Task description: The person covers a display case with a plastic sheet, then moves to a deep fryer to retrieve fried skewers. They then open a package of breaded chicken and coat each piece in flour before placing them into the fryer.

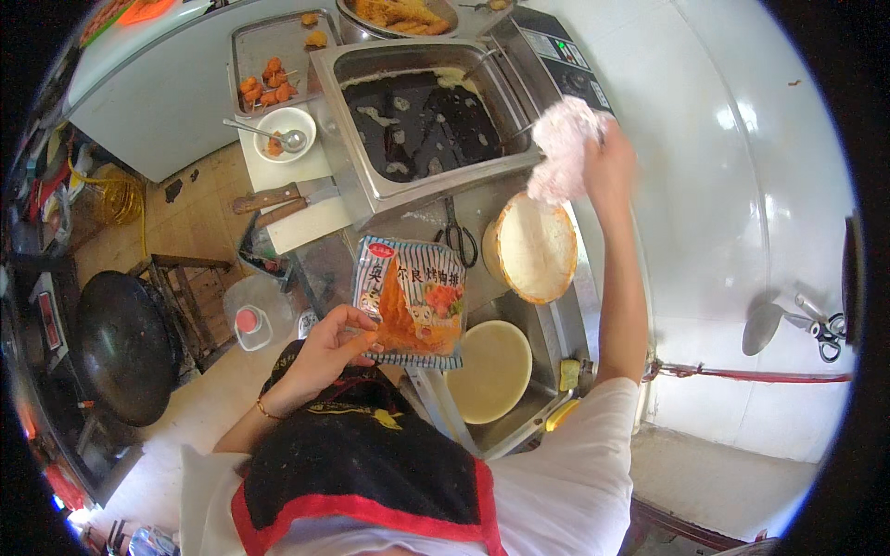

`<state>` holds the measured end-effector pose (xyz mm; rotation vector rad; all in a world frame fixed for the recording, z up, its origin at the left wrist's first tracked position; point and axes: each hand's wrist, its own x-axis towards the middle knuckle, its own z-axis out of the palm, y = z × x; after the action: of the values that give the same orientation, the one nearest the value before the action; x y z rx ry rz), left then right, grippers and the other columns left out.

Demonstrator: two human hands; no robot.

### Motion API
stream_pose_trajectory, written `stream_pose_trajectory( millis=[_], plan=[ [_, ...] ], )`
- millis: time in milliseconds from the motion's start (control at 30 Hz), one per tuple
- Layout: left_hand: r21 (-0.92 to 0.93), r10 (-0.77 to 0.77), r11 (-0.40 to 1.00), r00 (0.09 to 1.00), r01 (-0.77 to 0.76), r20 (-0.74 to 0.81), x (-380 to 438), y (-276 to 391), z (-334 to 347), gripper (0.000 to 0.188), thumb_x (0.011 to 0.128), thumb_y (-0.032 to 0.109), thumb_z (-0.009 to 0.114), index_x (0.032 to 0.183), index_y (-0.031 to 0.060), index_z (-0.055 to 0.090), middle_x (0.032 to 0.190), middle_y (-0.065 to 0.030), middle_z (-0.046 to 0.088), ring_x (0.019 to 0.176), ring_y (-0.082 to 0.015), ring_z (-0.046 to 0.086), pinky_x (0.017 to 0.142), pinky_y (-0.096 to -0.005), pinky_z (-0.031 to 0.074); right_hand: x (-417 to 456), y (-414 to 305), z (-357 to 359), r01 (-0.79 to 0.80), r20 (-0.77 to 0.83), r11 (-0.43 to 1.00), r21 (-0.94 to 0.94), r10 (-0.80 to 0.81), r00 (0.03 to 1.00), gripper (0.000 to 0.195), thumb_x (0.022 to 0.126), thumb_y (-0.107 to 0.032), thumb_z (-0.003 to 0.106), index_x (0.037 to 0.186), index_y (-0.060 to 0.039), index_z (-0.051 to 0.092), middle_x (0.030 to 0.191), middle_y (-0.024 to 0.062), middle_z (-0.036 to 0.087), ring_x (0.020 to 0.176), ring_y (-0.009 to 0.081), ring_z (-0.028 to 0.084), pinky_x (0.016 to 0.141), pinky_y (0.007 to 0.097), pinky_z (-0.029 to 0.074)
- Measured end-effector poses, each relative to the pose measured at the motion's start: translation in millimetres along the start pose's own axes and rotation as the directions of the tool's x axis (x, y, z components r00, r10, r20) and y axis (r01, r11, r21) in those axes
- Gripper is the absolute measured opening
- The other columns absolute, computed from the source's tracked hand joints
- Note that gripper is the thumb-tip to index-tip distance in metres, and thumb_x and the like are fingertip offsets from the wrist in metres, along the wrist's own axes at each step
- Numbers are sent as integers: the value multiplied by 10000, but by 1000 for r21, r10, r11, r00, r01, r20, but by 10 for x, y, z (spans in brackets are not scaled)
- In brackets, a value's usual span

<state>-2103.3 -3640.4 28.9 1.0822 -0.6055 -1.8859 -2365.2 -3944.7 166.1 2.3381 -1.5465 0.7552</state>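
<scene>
Pinched at its left edge by my left hand is a printed plastic food packet that bears writing and a picture of browned meat. My right hand grips a pale pink, crumpled-looking piece; it could be a cloth or a coated cutlet, I cannot tell which. That piece hangs above the rim of a round tub holding a pale powder or batter. Just left of it stands a deep fryer with dark oil and patches of foam.
Black-handled scissors lie between fryer and packet. Two wooden-handled knives rest on a white board beside a bowl with a spoon. A metal tray holds skewered fried pieces. A pale round basin sits below the tub.
</scene>
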Motion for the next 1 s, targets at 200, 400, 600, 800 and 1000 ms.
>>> stream_pose_trajectory(
  millis=[200, 400, 600, 800, 1000],
  plan=[
    [-5, 72, 997, 997, -73, -34, -39, 88, -214, 186, 904, 67, 525, 1070, 35, 449, 1083, -80, 521, 927, -192, 602, 743, -304, 532, 524, -872, 707, 38, 130, 994, 104, -51, 990, 182, 768, -108, 578, 926, -22, 554, 821, 248, 596, 808, 431, 572, 691, 497, 459],
    [-73, 91, 992, 986, -101, -139, -49, 79, -455, 186, 899, 53, 530, 1067, 39, 452, 1049, -71, 520, 923, -182, 599, 744, -292, 527, 560, -1246, 1617, 164, 310, 986, 42, -169, 936, 189, 786, -158, 575, 925, -42, 521, 794, 218, 607, 785, 418, 590, 679, 513, 465],
    [-103, 45, 992, 977, -68, -210, -53, 128, -575, 186, 894, 40, 533, 1065, 35, 458, 1012, -62, 521, 915, -170, 595, 738, -286, 527, 627, -1136, 2080, 187, 435, 979, -83, -133, 890, 181, 814, -166, 533, 963, -67, 509, 901, 215, 593, 812, 408, 601, 682, 499, 480],
    [-80, -7, 997, 978, -10, -206, -69, 126, -608, 184, 904, 40, 513, 1083, 39, 466, 1043, -82, 535, 940, -200, 600, 773, -314, 525, 758, -747, 2310, 210, 415, 964, -165, -126, 901, 167, 859, -147, 434, 1014, -125, 489, 947, 231, 538, 797, 415, 614, 647, 483, 499],
    [-26, -16, 1000, 984, 11, -177, -63, 48, -516, 215, 903, 41, 518, 1110, 34, 462, 1057, -78, 539, 939, -205, 598, 781, -327, 522, 835, -469, 2322, 290, 390, 909, -299, -161, 907, 205, 822, -53, 533, 1027, -51, 533, 1022, 235, 548, 782, 335, 643, 620, 404, 551]
  ],
)
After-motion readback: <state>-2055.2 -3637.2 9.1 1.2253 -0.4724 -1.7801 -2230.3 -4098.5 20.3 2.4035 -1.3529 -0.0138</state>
